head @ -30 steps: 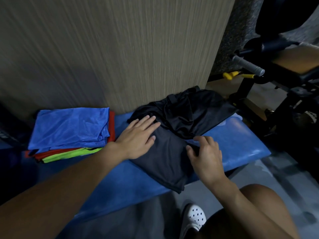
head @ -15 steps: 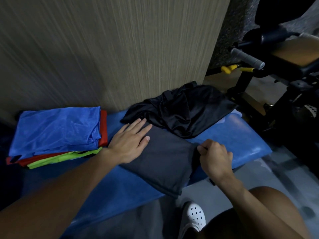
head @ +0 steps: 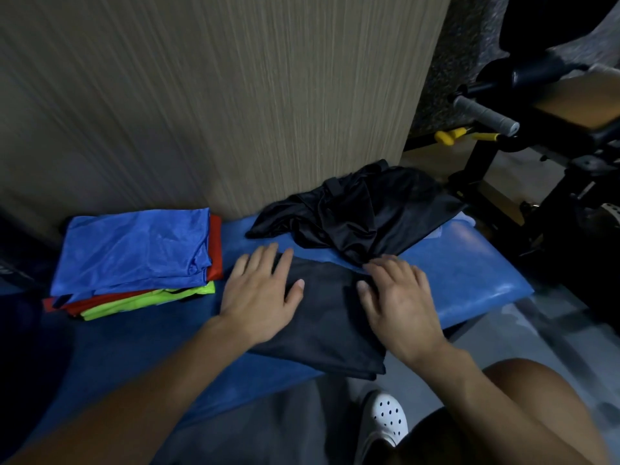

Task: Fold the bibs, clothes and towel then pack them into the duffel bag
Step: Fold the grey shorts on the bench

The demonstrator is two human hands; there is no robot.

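Left hand (head: 261, 297) and right hand (head: 399, 303) press flat the folded dark garment (head: 330, 322).

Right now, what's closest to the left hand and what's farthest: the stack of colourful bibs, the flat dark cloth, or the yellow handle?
1. The flat dark cloth: right under the left hand.
2. The stack of bibs: just to its left.
3. The yellow handle: far back right.

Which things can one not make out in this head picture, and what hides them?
- Duffel bag: nowhere in the head view.
- Lower bibs in the bib stack: covered by the blue bib; count unclear.
- Pale cloth: mostly under the crumpled black garment.
- Folded dark garment: partly under left hand and right hand.
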